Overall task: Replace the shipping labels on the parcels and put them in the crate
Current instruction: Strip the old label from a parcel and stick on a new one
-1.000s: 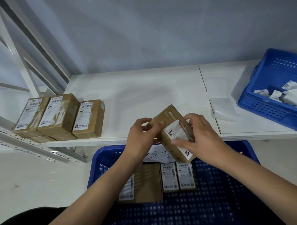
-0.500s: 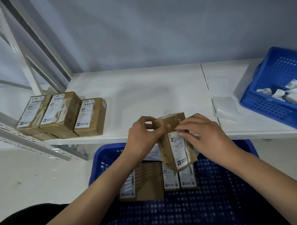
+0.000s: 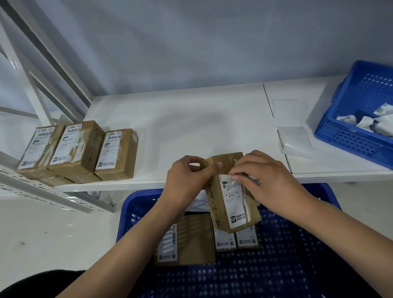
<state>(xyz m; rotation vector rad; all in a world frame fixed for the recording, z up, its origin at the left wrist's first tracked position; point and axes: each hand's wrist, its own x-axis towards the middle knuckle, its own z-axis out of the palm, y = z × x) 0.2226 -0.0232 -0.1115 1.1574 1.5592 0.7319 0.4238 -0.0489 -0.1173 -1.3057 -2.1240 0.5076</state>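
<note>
Above the blue crate, the left hand grips the top end of a brown parcel, while the right hand pinches the upper corner of its white label. Three more parcels wait on the white tabletop at the left.

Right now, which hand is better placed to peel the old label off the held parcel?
Right. The right hand already pinches the label at its lifted top corner, while the left hand grips the parcel at its upper end, steadying it above the crate.
</note>
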